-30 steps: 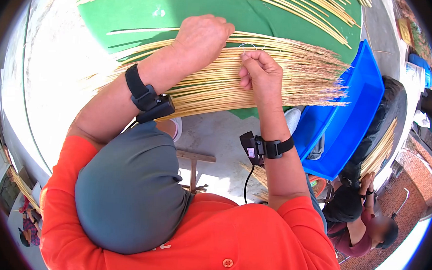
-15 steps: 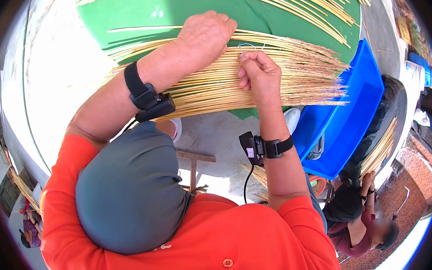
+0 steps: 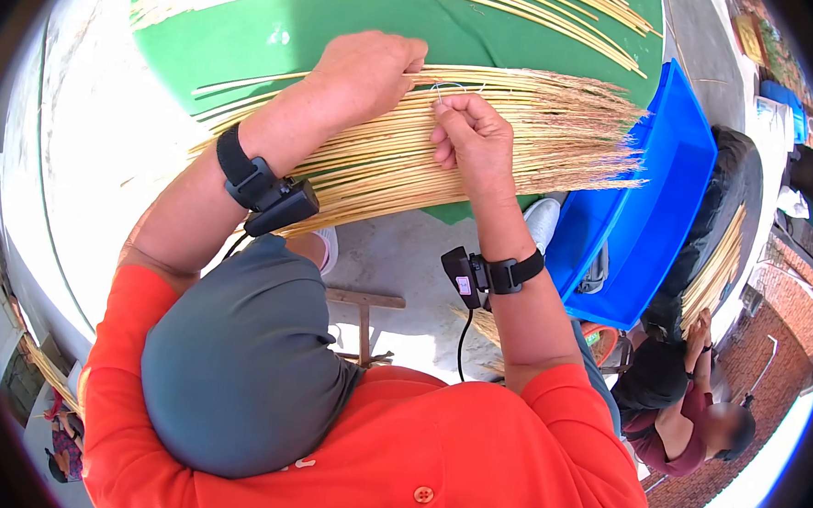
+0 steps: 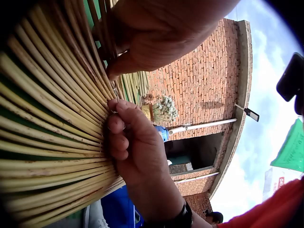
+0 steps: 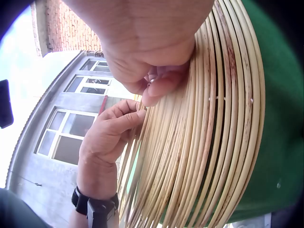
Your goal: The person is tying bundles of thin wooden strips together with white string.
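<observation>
Long pale stalks [image 3: 374,165] with feathery brown tips lie side by side in a flat layer. At their far edge my left hand [image 3: 365,72] pinches a few thin stalks between thumb and fingers, as the right wrist view shows of that hand [image 5: 107,137]. Just to its right, over the layer, my right hand [image 3: 477,143] has curled fingers and pinches a thin whitish thread [image 3: 447,85] that loops above the fingertips. In the left wrist view the right hand [image 4: 137,142] touches the stalk edge [image 4: 61,118]. Small white stitches [image 5: 218,98] cross the stalks.
A green cloth [image 3: 252,48] lies under the stalks, with more stalks [image 3: 566,21] along its far side. A blue tub [image 3: 657,212] stands at the right. Beyond it another person [image 3: 682,434] sits beside a dark round object. A wooden stand [image 3: 363,321] is below.
The head view has shifted a little, so hands, stalks and tub appear slightly further left. Both hands keep their grips and almost the same places over the stalks.
</observation>
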A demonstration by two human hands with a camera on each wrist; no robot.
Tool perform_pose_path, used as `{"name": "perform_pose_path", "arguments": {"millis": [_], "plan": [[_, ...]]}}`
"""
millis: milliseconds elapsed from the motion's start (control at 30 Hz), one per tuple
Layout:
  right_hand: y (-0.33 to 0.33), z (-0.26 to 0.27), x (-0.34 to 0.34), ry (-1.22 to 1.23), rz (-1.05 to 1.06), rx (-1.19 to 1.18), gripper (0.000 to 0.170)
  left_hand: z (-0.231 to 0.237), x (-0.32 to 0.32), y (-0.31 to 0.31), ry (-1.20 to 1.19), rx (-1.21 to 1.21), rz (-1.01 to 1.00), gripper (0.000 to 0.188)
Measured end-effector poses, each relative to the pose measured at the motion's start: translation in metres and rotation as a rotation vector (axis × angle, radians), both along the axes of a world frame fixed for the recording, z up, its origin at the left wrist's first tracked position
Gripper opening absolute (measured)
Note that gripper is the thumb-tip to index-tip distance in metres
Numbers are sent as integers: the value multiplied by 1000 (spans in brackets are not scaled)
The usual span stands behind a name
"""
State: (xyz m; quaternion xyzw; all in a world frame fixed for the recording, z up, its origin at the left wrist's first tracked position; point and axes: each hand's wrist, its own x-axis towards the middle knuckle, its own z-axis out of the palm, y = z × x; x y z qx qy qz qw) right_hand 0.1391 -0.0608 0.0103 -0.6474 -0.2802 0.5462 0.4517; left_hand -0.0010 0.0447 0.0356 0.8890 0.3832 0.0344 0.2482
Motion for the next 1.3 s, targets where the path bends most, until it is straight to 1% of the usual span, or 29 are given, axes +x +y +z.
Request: {"name": "perform_pose_path", "arguments": {"millis": [33, 133, 167, 233, 333, 433, 567, 633, 667, 733, 933, 1033, 1300], "plan": [[0, 0, 0, 1, -1, 0, 8, 2, 0, -1, -12, -55, 11, 12], [-1, 0, 0, 5, 4, 12, 8, -2, -1, 0, -26, -121, 61, 15], [-1, 1, 0, 4, 6, 13, 8, -4, -1, 1, -25, -121, 61, 15], [0, 1, 0, 2, 9, 14, 8, -7, -2, 2, -97, -126, 86, 16], [-1, -1, 0, 0, 5, 11, 8, -7, -2, 2, -111, -119, 85, 17], [-1, -1, 0, 7, 2, 14, 8, -4, 0, 3, -51, -126, 88, 16], [-1, -1, 0, 3, 6, 8, 7, -6, 0, 1, -84, -99, 78, 14], [-1, -1, 0, 4, 4, 4, 6, -10, 1, -2, -115, 69, 44, 9], [-1, -1, 0, 4, 0, 1, 7, -12, 1, -5, -114, 68, 46, 9], [-1, 0, 0, 4, -4, -2, 7, -15, 1, -11, -207, 302, -11, 8], [-2, 1, 2, 4, 10, -17, 7, -22, 2, -12, -168, 396, -52, 8], [-3, -2, 3, 11, 3, 15, 7, -20, 0, -10, -149, 432, -71, 9], [-5, -3, 2, 30, -21, 35, 6, -23, -1, -11, -169, 380, 4, 11]]}}
